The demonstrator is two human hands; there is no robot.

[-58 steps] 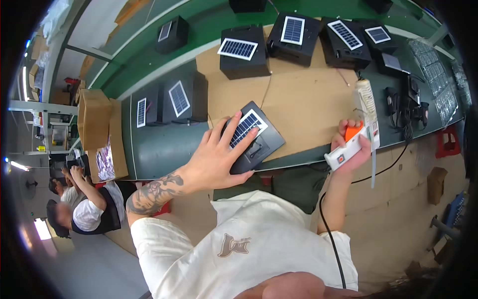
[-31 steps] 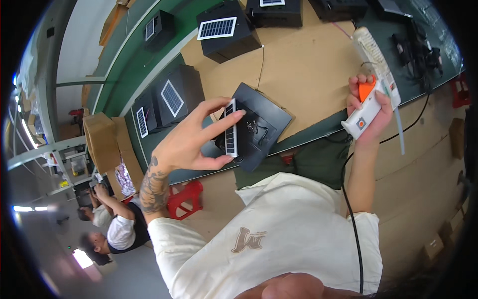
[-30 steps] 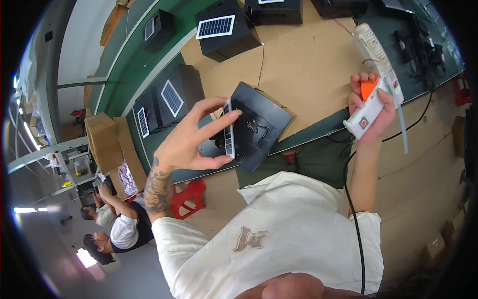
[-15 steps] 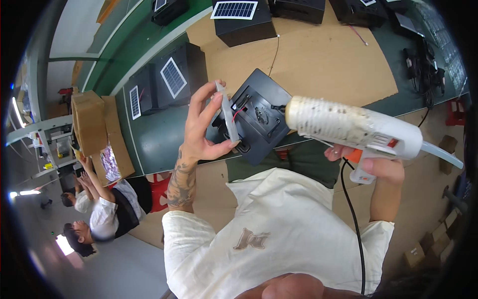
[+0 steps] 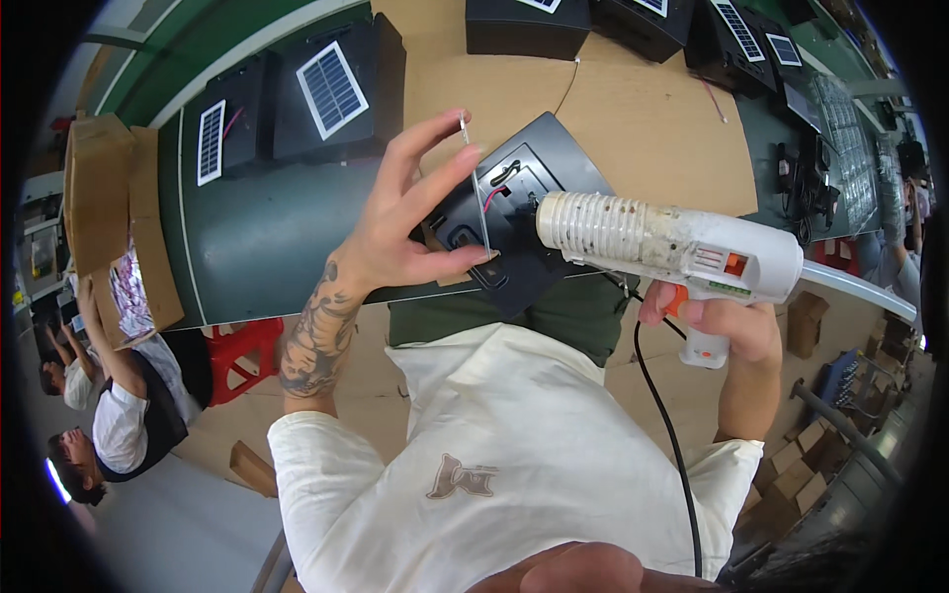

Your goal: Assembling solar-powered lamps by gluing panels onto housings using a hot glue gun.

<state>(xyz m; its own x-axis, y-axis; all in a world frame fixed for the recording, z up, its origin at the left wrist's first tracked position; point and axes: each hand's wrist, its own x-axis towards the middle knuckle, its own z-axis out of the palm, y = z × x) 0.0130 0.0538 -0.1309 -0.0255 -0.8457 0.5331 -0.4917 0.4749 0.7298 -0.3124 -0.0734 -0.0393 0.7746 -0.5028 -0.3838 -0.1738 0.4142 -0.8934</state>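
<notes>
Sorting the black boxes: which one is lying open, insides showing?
The black box at the table edge under the left hand; wires show inside, while the others show solar panels on top.

Bright, even overhead light fills the view and throws only faint, soft shadows under the left hand and the white glue gun. The fisheye lens bends the green table edge into a curve, and a black ring closes the corners. The centre is sharp; the rim softens, with a small bright glare at lower left.
</notes>
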